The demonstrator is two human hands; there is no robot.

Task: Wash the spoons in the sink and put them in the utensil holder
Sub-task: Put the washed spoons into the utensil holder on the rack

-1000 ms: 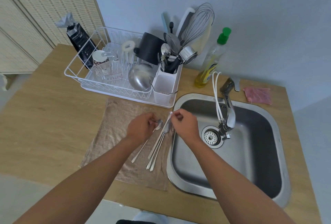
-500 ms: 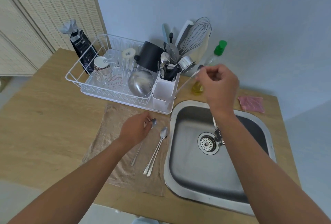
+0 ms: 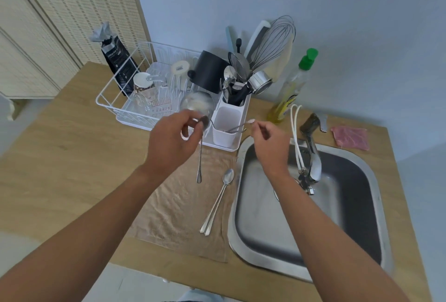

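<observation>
Head view, left hand [image 3: 172, 143] pinching spoon [image 3: 199, 157], right hand [image 3: 271, 143] pinching another

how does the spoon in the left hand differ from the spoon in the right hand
The spoon in the left hand hangs nearly upright over the brown towel, gripped at the bowl end with the handle pointing down. The spoon in the right hand lies nearly level, pinched at its handle end and reaching into the white utensil holder. Both are slim, long-handled metal spoons, each pinched between fingertips.
</observation>
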